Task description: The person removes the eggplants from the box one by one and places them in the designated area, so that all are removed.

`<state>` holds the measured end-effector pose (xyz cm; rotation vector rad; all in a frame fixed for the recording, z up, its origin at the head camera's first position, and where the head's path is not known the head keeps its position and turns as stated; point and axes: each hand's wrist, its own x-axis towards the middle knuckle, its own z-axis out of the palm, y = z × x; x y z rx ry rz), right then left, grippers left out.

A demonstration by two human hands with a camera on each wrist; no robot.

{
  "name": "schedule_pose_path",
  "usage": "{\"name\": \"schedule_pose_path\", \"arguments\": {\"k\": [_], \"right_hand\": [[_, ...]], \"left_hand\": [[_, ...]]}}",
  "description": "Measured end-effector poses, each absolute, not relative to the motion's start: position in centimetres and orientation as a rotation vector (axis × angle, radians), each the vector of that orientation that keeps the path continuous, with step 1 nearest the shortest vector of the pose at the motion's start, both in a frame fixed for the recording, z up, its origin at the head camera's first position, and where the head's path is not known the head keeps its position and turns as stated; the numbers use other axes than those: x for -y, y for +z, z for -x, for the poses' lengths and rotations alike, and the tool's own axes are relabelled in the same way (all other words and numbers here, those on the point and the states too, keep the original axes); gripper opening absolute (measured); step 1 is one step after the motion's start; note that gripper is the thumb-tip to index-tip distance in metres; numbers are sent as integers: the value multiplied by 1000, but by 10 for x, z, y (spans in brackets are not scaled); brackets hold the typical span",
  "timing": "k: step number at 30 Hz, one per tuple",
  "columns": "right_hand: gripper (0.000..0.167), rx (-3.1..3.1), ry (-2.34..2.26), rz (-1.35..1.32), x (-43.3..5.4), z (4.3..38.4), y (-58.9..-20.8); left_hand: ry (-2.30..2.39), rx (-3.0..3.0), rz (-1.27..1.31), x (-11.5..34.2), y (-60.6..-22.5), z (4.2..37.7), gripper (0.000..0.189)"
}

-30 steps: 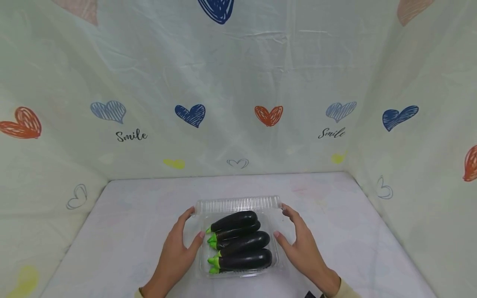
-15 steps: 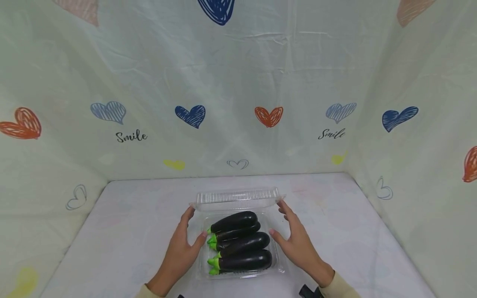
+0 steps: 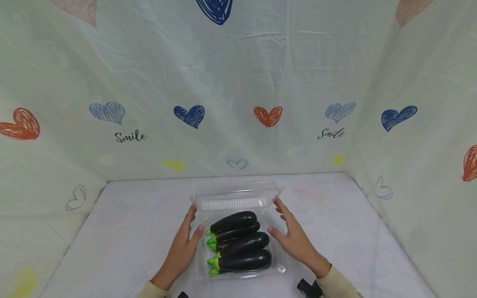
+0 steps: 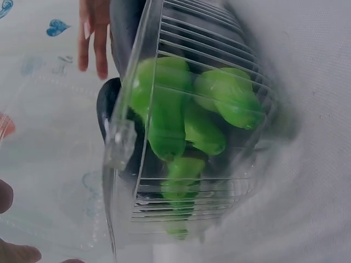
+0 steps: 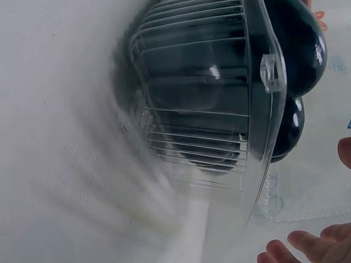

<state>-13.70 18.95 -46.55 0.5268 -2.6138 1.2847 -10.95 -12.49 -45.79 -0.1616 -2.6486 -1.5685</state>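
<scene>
A clear plastic clamshell container [image 3: 276, 267] lies on the table with its lid [image 3: 238, 191] raised at the back. Several dark eggplants [image 3: 246, 260] with green stem ends lie side by side in its base. My left hand [image 3: 179, 250] is at the left side, its fingertips by the lid's left corner and its thumb near the base's rim. Opposite it, my right hand [image 3: 299, 244] has its fingers extended to the lid's right corner. The wrist views show the green stems [image 4: 170, 109] and dark rounded ends [image 5: 192, 82] through the ridged walls; contact at the lid is hard to tell.
A white cloth-covered table [image 3: 130, 231] surrounds the container. Behind it hangs a pale curtain [image 3: 231, 74] printed with hearts, and similar sides close in left and right. A black device [image 3: 310, 288] sits at my right wrist.
The lid has tilted, and its upper edge now shows farther back. Both hands have shifted slightly inward, the right one also a little forward. The eggplants and base stay in place.
</scene>
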Motion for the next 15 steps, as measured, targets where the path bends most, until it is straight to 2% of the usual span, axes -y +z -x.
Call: {"name": "schedule_pose_path", "arguments": {"k": [15], "right_hand": [[82, 2681, 1430, -537, -193, 146, -471]], "left_hand": [[-1660, 2643, 159, 129, -456, 117, 67]]}}
